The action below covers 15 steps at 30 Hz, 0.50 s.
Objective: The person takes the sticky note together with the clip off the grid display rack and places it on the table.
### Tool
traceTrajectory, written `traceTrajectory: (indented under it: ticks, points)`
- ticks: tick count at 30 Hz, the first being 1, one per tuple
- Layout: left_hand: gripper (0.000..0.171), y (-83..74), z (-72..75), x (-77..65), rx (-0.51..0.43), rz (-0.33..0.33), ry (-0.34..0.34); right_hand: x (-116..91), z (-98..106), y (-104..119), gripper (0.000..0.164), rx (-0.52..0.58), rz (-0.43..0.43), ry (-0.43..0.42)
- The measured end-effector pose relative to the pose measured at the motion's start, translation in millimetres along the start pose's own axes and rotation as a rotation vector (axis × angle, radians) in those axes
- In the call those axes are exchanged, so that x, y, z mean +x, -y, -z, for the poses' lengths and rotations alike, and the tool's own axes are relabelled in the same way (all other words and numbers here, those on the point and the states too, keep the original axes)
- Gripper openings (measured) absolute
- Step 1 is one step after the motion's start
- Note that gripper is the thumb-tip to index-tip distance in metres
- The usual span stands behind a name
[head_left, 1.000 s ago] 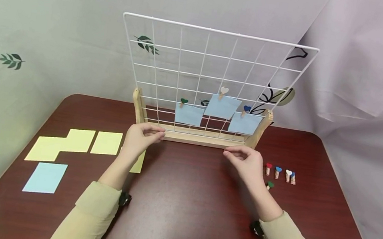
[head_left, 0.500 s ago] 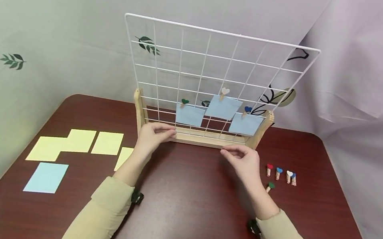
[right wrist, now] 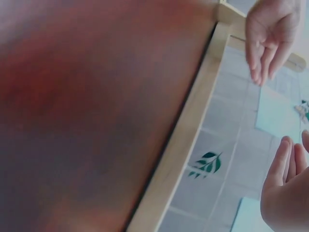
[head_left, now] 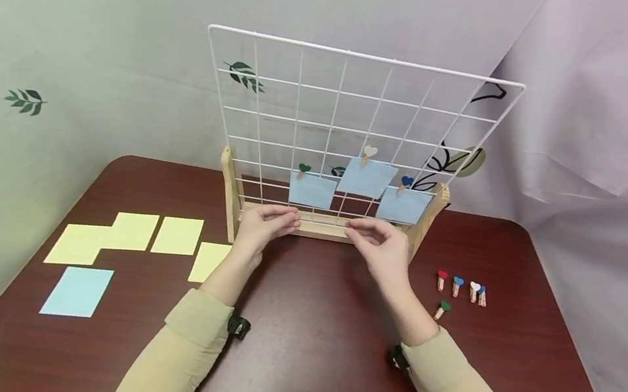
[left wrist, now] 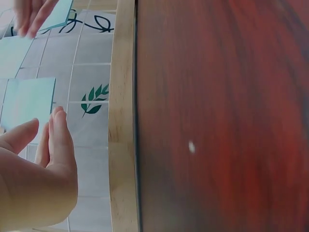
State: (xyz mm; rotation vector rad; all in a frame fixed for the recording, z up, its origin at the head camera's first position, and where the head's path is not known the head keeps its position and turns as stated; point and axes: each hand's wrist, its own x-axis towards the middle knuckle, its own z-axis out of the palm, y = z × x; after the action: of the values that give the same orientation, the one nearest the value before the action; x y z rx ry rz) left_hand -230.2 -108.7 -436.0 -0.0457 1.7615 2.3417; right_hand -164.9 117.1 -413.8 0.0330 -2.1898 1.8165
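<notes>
A white wire grid [head_left: 336, 90] stands in a wooden base [head_left: 321, 230]. Three blue paper squares hang on it: the left one [head_left: 313, 190] under a green heart clothespin [head_left: 303, 169], the middle one [head_left: 367, 177] under a white heart clothespin [head_left: 368, 154], the right one [head_left: 404, 206] under a dark blue heart clothespin [head_left: 405, 183]. My left hand [head_left: 264, 229] is in front of the base, below the left square, thumb and fingers apart with nothing between them. Facing it, my right hand [head_left: 384, 251] is below the middle square, fingers extended and holding nothing.
On the table's left lie several yellow paper squares [head_left: 177, 235] and one blue square [head_left: 77, 292]. To the right are several heart clothespins: red [head_left: 442, 280], light blue [head_left: 457, 286], white [head_left: 474, 291], dark blue [head_left: 482, 296] and green [head_left: 442, 309]. A printed cloth hangs behind.
My left hand has moved right along the base, uncovering more of the nearest yellow square. My right hand has shifted left and slightly up, so the two hands are closer together.
</notes>
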Motion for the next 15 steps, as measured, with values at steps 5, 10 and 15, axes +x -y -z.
traceTrajectory:
  ticks: [5,10,15]
  points:
    - [0.033,2.6,-3.5,0.9,-0.06,0.013,-0.021,6.1,-15.7,11.7,0.021,0.042,0.048,0.005]
    - [0.034,4.2,-7.9,0.8,-0.123,0.028,-0.041,14.0,-30.5,23.2,0.026,0.098,0.086,0.014]
    - [0.036,6.0,-12.6,0.8,-0.157,0.054,-0.034,21.1,-42.9,32.0,0.031,0.132,0.078,0.018]
